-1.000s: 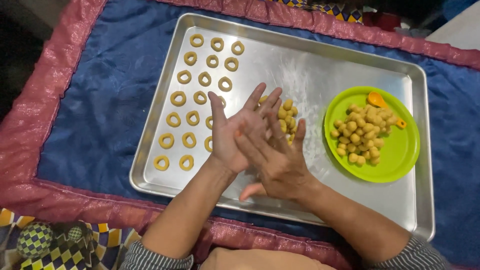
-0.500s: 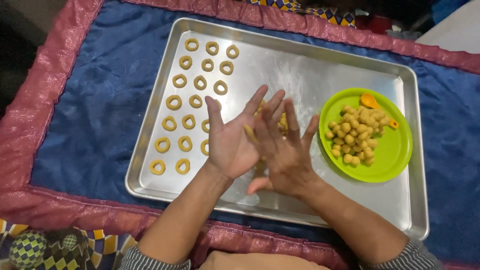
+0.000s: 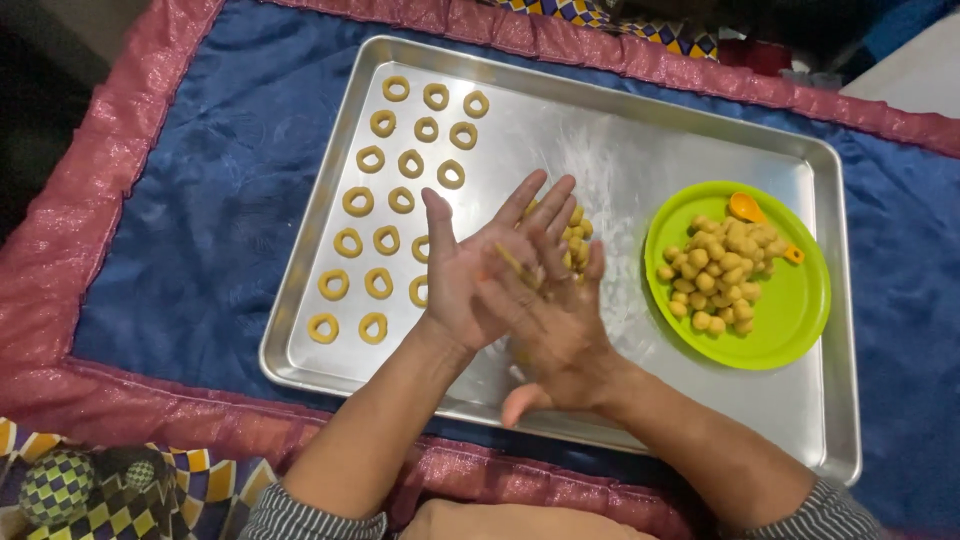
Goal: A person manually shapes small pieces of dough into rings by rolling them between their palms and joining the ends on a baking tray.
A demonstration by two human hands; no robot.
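Nearest, striped sleeves (image 3: 310, 515) lead up to two hands pressed together over the tray (image 3: 640, 150). The left hand (image 3: 470, 275) lies palm up, fingers straight and spread. The right hand (image 3: 555, 320) lies flat across it, fingers stretched out, and a thin strip of dough (image 3: 510, 260) shows between the palms. Neither hand is curled around anything. Behind the fingertips, partly hidden by them, sits a small heap of dough balls (image 3: 575, 235) on the bare metal. Left of the hands, dough rings (image 3: 400, 200) lie in rows of three running up the tray. To the right, a green plate (image 3: 790, 310) on the tray holds more balls (image 3: 715, 275) and an orange scoop (image 3: 745, 207). The tray rests on a blue cloth (image 3: 190, 220) with a pink border (image 3: 80, 220).
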